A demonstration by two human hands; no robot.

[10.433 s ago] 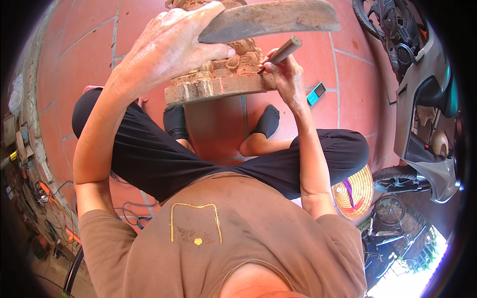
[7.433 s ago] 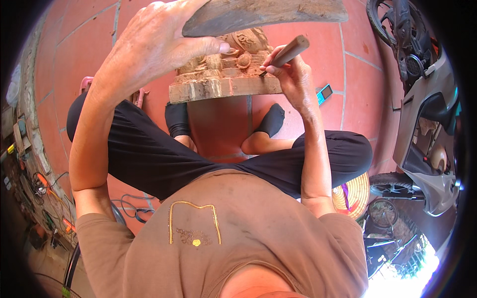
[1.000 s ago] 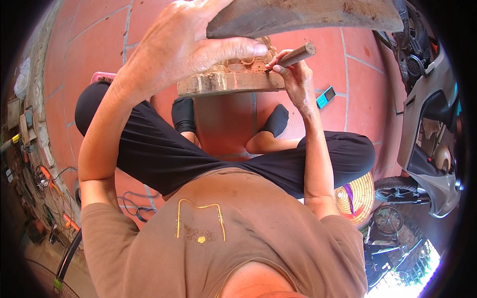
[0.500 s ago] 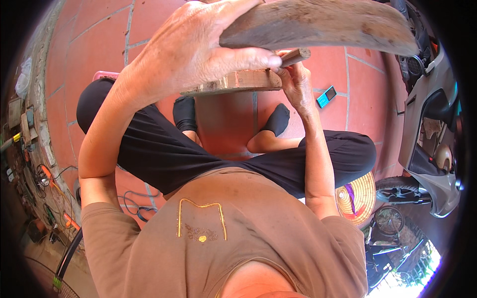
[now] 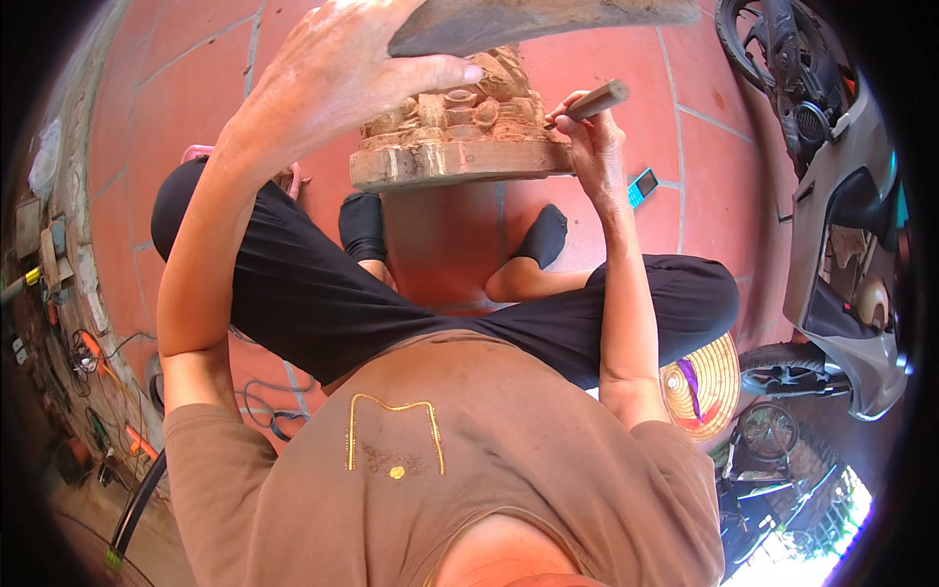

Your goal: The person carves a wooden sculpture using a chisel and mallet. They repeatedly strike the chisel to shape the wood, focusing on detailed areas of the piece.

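Observation:
My left hand (image 5: 337, 88) is raised at the upper left, closed on a thick, worn wooden mallet (image 5: 548, 23) that reaches right along the top edge. Its thumb points right under the wood, while the other fingers are mostly hidden. Below it stands a wood carving (image 5: 450, 161) with rounded relief shapes on a thick base, just beyond my feet. My right hand (image 5: 599, 152) pinches a chisel (image 5: 599, 100) by the carving's right side. The handle's blunt end tilts up to the right, and its thin dark tip points toward the carved wood.
A blue phone (image 5: 642, 187) lies on red floor tiles right of my right wrist. Motorbikes (image 5: 851, 245) line the right side, with a woven hat (image 5: 702, 389) by my right knee. Tools and cables (image 5: 93, 347) clutter the left edge; a grey cord (image 5: 274, 401) lies near my left elbow.
The mallet has swung up and left, away from the chisel handle, uncovering more of the carving. My right hand has shifted slightly, with the chisel handle now angled up to the right.

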